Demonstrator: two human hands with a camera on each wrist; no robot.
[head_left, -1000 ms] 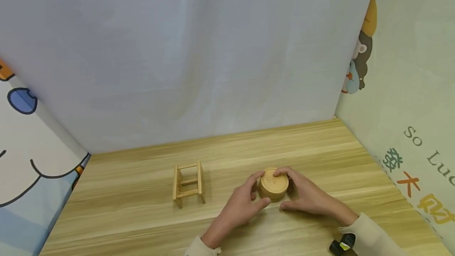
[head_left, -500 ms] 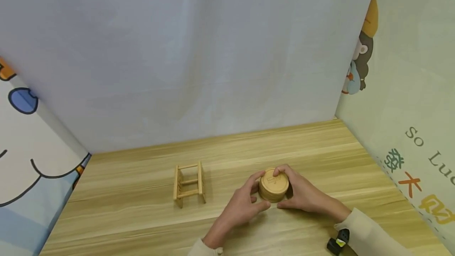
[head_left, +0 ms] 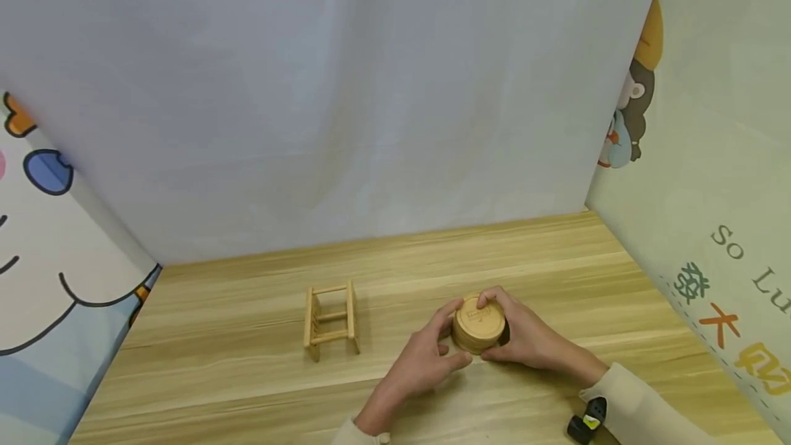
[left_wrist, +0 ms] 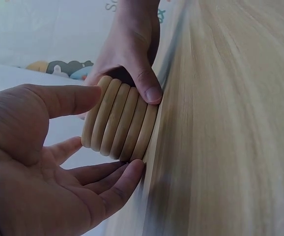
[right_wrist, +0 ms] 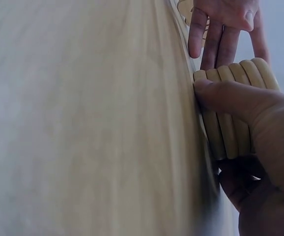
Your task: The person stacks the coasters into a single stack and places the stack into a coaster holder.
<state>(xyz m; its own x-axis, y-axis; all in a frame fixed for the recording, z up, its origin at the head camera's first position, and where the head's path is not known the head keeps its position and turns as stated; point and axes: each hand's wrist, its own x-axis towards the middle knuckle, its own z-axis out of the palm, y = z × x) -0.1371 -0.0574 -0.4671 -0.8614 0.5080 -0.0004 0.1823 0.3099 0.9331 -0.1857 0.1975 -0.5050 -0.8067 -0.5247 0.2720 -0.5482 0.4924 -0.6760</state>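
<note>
A stack of several round wooden coasters [head_left: 478, 325] stands on the wooden table, the top one bearing a small engraved mark. My right hand [head_left: 525, 335] grips the stack from the right. In the right wrist view its thumb lies across the side of the lower coasters [right_wrist: 225, 123]. My left hand [head_left: 426, 356] is on the left side of the stack, fingers extended and spread around it. Its fingertips touch or nearly touch the edges of the coasters [left_wrist: 120, 120] in the left wrist view.
A small wooden coaster rack [head_left: 307, 321] with crossbars stands to the left on the table [head_left: 235, 335]. A grey-white curtain [head_left: 371, 122] hangs behind the table. Printed panels [head_left: 711, 191] border it on both sides. A black strap device [head_left: 587, 421] sits at the right wrist.
My right thumb has closed in against the lower front of the stack, and the right fingers have shifted slightly on top. The stack stays nearly in place; the head view has shifted slightly.
</note>
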